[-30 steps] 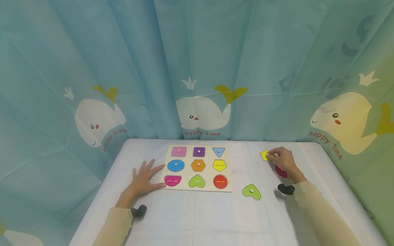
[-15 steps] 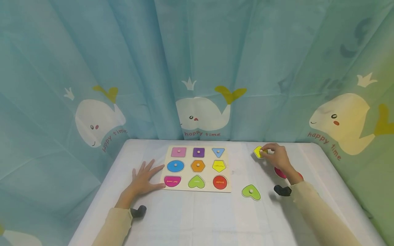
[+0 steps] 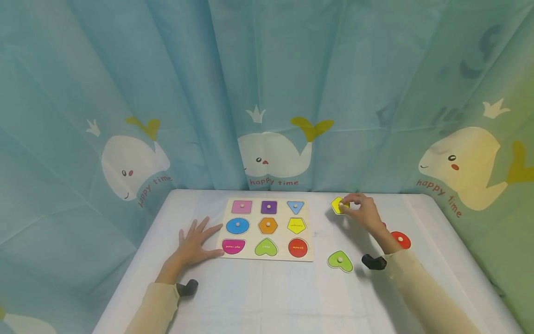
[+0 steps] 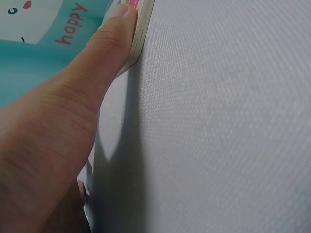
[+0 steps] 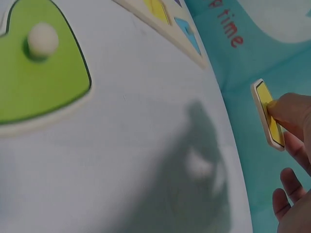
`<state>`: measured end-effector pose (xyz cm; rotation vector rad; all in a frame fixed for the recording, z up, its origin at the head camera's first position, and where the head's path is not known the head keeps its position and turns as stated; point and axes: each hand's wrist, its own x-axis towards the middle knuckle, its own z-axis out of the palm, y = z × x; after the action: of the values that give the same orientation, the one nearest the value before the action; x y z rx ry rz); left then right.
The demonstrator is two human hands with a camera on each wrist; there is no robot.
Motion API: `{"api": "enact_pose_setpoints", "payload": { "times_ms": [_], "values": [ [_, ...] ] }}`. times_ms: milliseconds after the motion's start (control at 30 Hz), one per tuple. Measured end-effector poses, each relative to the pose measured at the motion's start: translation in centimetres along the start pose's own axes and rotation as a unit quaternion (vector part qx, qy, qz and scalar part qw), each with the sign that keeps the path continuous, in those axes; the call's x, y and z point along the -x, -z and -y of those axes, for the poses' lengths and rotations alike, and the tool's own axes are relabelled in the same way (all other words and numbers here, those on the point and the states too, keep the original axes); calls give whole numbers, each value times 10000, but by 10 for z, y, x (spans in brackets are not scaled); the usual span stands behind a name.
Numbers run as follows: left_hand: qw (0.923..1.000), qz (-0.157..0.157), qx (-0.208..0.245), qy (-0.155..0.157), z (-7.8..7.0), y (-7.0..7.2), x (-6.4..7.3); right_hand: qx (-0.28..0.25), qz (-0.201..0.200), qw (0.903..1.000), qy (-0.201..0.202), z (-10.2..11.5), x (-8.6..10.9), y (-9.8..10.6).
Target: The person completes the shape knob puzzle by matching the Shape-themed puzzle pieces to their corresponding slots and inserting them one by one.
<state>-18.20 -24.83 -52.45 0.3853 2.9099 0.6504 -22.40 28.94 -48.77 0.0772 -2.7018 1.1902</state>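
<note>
My right hand (image 3: 362, 213) pinches the yellow pentagon puzzle piece (image 3: 337, 205) by its knob, above the table to the right of the board. In the right wrist view the yellow piece (image 5: 268, 115) is seen nearly edge-on between thumb and fingers. The pale wooden puzzle board (image 3: 308, 255) lies flat, with several knobbed shapes in its upper rows. Printed yellow pentagon (image 3: 296, 226), half-round, heart and circle spots show no knob. My left hand (image 3: 193, 246) is spread at the board's left edge; its thumb (image 4: 109, 36) rests on the board's corner.
A green heart piece (image 3: 340, 262) lies on the table right of the board. A red round piece (image 3: 401, 240) lies by the right forearm, with another red piece mostly hidden behind the wrist. A blue whale-print curtain (image 3: 275, 93) rises behind the white table (image 3: 267, 301).
My right hand has carried the yellow pentagon piece leftward, toward the board. The red round piece has come into view from behind the right wrist. The left hand stays in place.
</note>
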Motion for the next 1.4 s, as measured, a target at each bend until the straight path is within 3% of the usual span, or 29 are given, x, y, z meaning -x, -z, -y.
{"api": "enact_pose_setpoints", "payload": {
  "times_ms": [200,467,800,1100,1400],
  "values": [
    [10000,-5,75,-14,-1,2,1,-92,-67,9995,300,10,-2,-12],
    [10000,-50,82,-23,-1,2,3,-283,136,9994,169,26,-3,-32],
    [10000,-69,45,-51,-2,3,4,-433,369,9977,358,44,-1,-59],
    [10000,-43,-2,-33,-3,3,3,-346,571,9975,231,49,5,-78],
    [10000,9,4,1,-2,2,2,-435,725,9951,517,52,10,-93]
  ]
}}
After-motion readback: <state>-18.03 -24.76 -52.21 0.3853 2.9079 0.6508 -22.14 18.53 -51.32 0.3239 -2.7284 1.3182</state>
